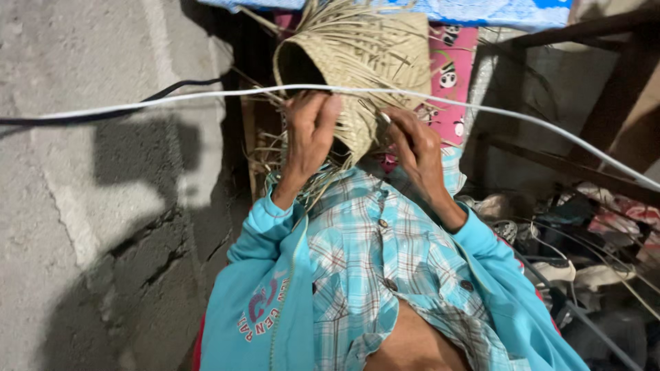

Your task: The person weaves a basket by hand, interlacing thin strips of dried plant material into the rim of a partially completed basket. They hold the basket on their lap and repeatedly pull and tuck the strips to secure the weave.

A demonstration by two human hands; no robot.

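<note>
Between my fingers, above my lap, sat the half-woven straw basket (357,62). My left hand (309,134) gripped its lower edge; my right hand (412,141) pinched loose strands. It seemed light, springy and easily frayed, best held by the woven wall.

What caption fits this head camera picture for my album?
Two hands, left and right, hold a half-woven straw basket behind a white cable.

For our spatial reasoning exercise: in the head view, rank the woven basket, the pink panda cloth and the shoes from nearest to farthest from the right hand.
1. Woven basket, touching the right hand.
2. Pink panda cloth, just above, behind the basket.
3. Shoes, lower right, on the floor.
</note>
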